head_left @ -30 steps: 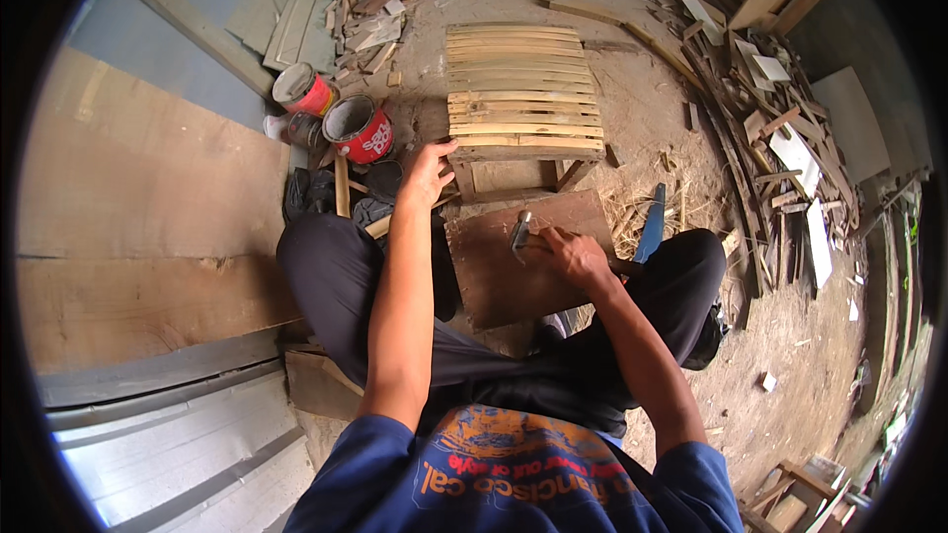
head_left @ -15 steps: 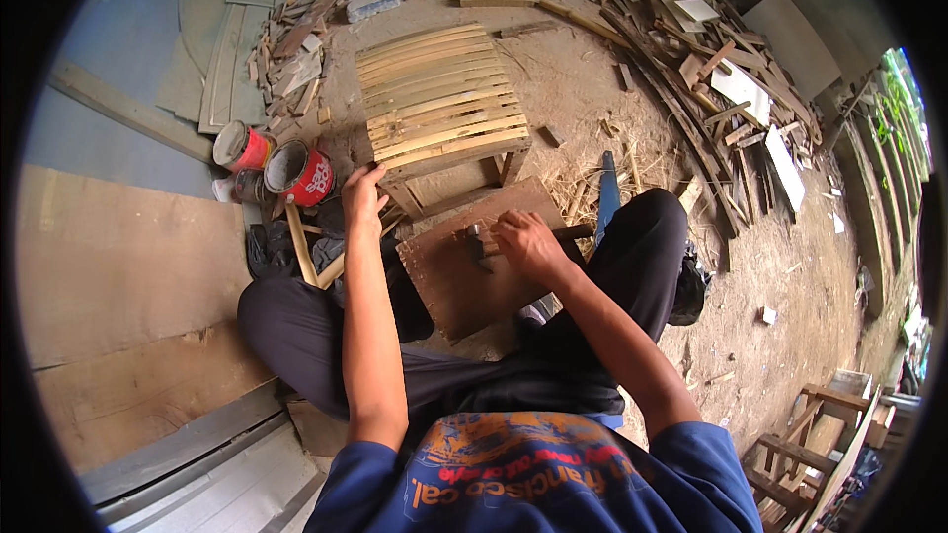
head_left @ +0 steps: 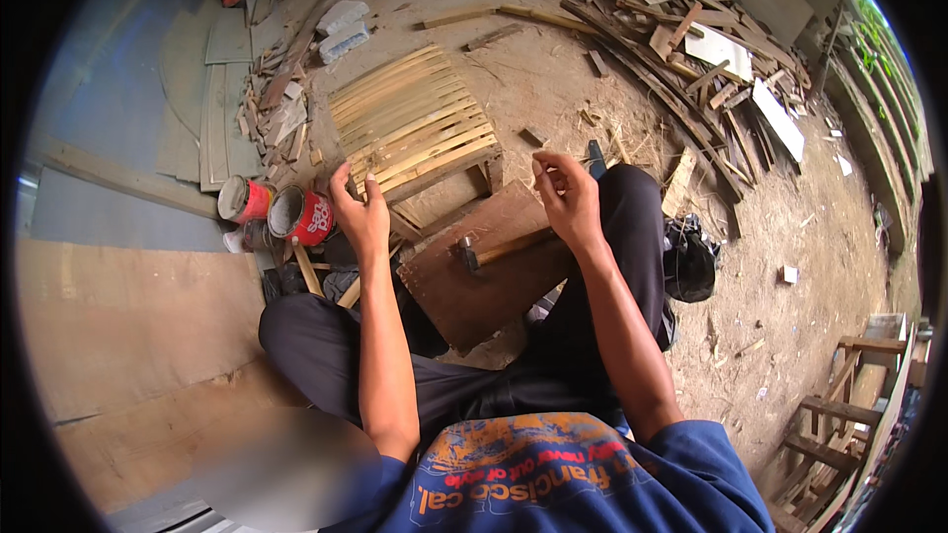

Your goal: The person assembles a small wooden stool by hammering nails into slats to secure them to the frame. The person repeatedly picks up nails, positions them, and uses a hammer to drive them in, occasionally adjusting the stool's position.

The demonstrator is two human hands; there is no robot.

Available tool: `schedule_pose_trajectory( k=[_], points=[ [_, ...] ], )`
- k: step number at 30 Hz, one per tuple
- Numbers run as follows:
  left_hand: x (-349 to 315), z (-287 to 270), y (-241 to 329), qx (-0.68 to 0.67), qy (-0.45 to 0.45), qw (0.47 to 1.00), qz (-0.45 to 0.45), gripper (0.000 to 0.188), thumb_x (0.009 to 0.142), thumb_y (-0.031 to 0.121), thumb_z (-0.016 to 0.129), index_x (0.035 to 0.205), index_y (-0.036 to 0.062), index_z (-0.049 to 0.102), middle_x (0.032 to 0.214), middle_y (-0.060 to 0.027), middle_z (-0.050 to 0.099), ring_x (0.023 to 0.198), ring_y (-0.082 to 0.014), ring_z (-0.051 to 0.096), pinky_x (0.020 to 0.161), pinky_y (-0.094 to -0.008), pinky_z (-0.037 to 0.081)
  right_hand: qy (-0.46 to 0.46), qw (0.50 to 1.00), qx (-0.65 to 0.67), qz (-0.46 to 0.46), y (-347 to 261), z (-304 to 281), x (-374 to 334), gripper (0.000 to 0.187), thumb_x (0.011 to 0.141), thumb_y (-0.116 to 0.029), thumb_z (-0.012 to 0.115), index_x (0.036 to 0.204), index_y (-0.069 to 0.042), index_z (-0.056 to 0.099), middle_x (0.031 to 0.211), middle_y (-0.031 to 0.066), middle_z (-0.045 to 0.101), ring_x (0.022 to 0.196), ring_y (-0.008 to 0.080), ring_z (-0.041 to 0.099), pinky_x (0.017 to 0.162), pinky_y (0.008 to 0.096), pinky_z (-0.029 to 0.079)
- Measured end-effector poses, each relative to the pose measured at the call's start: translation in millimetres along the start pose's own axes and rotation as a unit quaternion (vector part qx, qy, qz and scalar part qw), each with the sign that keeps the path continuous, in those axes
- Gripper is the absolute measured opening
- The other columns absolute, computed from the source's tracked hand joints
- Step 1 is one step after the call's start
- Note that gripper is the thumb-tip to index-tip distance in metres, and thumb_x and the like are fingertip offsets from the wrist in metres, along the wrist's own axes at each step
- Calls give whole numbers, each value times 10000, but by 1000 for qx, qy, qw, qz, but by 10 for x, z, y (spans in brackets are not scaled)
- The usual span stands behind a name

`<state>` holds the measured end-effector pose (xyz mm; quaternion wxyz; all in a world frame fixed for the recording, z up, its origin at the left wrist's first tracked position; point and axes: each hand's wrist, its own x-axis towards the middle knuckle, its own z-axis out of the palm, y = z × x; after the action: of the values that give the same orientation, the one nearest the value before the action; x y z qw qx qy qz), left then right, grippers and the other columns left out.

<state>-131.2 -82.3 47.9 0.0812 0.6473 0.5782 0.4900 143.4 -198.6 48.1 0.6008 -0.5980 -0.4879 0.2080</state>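
Head view: the wooden-handled hammer with a dark metal head (head_left: 509, 249) now lies on the flat brown wooden board (head_left: 484, 296), released by the right hand (head_left: 570, 202), which is raised beside it, fingers half curled, any small thing pinched there impossible to tell; hammering seems paused. The left hand (head_left: 362, 217), loosely spread and apparently holding nothing, is by the near corner of the low, pale wooden-slatted stool (head_left: 415, 118), contact unclear. Farther left stand two open, round red tins (head_left: 316, 222), greyish inside, contents unclear.
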Motion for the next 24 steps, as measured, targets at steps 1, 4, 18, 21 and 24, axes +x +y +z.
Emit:
schedule_pose_trajectory(
  k=[1,4,18,21,24],
  points=[
    [26,31,146,-96,-29,995,-14,329,919,87,637,1219,-17,552,1164,-163,603,1086,-267,588,952,-383,468,30,999,23,20,-75,-95,-5,195,938,-95,652,1111,-5,655,887,86,671,744,121,669,643,259,525],
    [-55,238,724,-357,-134,923,-57,233,984,75,569,1190,-34,562,1059,-93,641,958,-133,620,866,-269,503,131,976,171,26,-413,-523,-132,217,981,-153,627,1084,37,640,852,58,654,710,104,622,632,247,510],
    [-2078,1095,2740,-357,-509,747,237,75,884,49,647,951,28,673,897,-106,693,775,-220,684,673,-321,535,361,869,-74,331,1662,-2529,-2369,217,910,-228,706,943,-14,706,742,41,691,650,87,630,600,247,501],
    [-2016,1082,2748,-348,-516,763,175,102,892,60,644,975,24,690,878,-93,708,722,-165,683,618,-291,526,299,837,-197,413,2150,-2361,-2957,193,840,-189,731,955,-35,739,856,120,741,813,211,715,755,340,546],
    [-1987,1083,2755,-361,-532,756,124,115,897,69,642,986,16,691,858,-87,714,724,-157,678,648,-290,526,248,821,-263,443,2341,-2132,-3141,182,835,-165,712,954,-30,737,911,170,731,879,280,717,811,377,544]
  ],
)
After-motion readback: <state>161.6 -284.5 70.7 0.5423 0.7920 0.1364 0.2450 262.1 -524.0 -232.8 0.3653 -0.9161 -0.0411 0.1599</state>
